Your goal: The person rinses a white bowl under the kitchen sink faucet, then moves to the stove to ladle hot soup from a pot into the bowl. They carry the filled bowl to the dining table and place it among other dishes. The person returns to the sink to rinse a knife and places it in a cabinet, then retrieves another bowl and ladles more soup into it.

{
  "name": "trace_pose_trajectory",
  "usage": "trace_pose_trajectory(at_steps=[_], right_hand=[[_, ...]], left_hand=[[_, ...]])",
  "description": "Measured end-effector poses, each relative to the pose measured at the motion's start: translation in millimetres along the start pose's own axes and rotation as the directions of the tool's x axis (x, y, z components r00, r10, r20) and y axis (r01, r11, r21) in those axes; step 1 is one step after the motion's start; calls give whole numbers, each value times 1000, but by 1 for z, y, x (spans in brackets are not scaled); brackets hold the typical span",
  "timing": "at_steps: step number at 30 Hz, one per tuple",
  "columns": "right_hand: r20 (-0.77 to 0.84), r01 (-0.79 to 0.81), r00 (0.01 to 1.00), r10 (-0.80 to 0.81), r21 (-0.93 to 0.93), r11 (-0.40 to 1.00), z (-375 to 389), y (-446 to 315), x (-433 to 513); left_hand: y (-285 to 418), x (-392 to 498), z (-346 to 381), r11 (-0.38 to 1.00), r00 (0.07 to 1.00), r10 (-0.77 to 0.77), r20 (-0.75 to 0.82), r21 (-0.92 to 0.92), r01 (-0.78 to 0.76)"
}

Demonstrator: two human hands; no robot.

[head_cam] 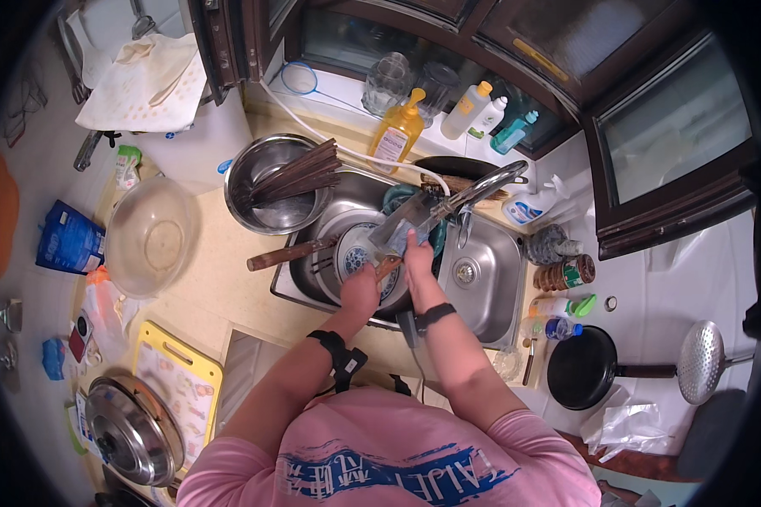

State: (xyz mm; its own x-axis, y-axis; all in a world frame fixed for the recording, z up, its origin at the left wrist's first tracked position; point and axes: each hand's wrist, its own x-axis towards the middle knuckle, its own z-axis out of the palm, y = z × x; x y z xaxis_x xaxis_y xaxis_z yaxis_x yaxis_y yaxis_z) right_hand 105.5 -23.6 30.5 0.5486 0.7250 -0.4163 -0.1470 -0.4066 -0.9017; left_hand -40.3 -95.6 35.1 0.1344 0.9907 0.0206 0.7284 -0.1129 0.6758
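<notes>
A cleaver [393,218] is held over the left sink basin, its wide blade pointing up and left beneath the chrome faucet [491,187]. My left hand [360,290] is closed around its wooden handle [388,266]. With my right hand [418,253] I press a bluish-grey cloth or scrubber [407,238] against the blade. Below the hands, a blue-and-white patterned bowl [349,244] sits among stacked dishes in the basin. Another wooden handle [285,253] sticks out over the basin's left edge; what it belongs to is hidden.
Left of the sink, a steel pot [238,196] holds dark chopsticks [298,174]. A translucent plastic basin [120,234] and a yellow-edged cutting board [215,374] lie farther left. Soap bottles [396,139] line the back. The right sink basin [491,288] shows its drain.
</notes>
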Motion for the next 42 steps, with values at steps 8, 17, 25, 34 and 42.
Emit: trace_pose_trajectory(at_steps=[8, 17, 25, 34, 42], right_hand=[[155, -85, 985, 69, 102, 991, 2, 22, -8], [9, -135, 991, 136, 195, 972, -9, -7, 22], [190, -258, 947, 258, -27, 966, -35, 9, 37], [243, -246, 941, 235, 13, 969, -56, -27, 42], [426, -369, 881, 205, 348, 862, -91, -33, 27]], left_hand=[[-9, -2, -24, 998, 996, -34, 84, 54, 30], [-23, -20, -44, 983, 980, -90, 178, 172, 60], [-44, -36, -44, 973, 968, -204, 148, 144, 183], [-47, -50, -38, 984, 991, -126, 49, 135, 119], [-40, 7, -53, 985, 984, 175, 30, -11, -175]])
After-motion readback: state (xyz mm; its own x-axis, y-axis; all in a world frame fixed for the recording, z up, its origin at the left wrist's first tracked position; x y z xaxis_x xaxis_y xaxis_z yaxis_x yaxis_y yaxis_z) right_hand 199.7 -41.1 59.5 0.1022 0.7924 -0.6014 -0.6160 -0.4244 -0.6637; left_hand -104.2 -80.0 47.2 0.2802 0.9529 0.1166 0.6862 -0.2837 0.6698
